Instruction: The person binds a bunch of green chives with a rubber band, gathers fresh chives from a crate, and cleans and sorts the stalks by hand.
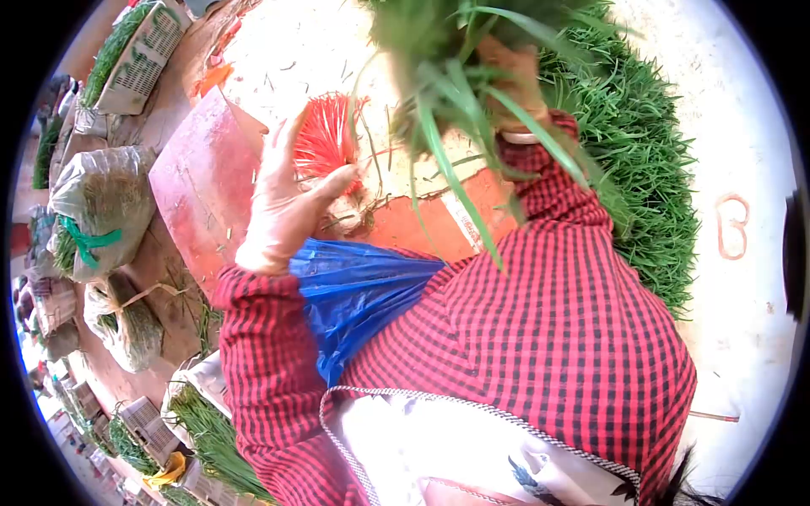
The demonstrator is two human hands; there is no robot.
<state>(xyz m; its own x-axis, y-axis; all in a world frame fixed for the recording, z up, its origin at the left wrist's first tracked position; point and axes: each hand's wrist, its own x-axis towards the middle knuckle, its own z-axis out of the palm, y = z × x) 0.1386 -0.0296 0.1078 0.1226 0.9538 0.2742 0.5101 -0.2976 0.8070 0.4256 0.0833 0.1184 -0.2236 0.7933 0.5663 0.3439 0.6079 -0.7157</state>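
Note:
My left hand is raised with its fingers apart and its thumb stretched out, holding nothing. It is beside a bundle of red strands that lies on the pale work surface. My right hand grips a bunch of long green leaves, blurred by motion, and leaves hide part of its fingers. Under the right sleeve and to its right is a large heap of cut greens. Blue plastic lies against the front of my checked top, close to my left wrist.
A pink sheet covers the left edge of the surface. Beyond it are a crate of greens, a tied plastic bag, a smaller tied bundle and long greens on the floor. A red marking is on the white surface at right.

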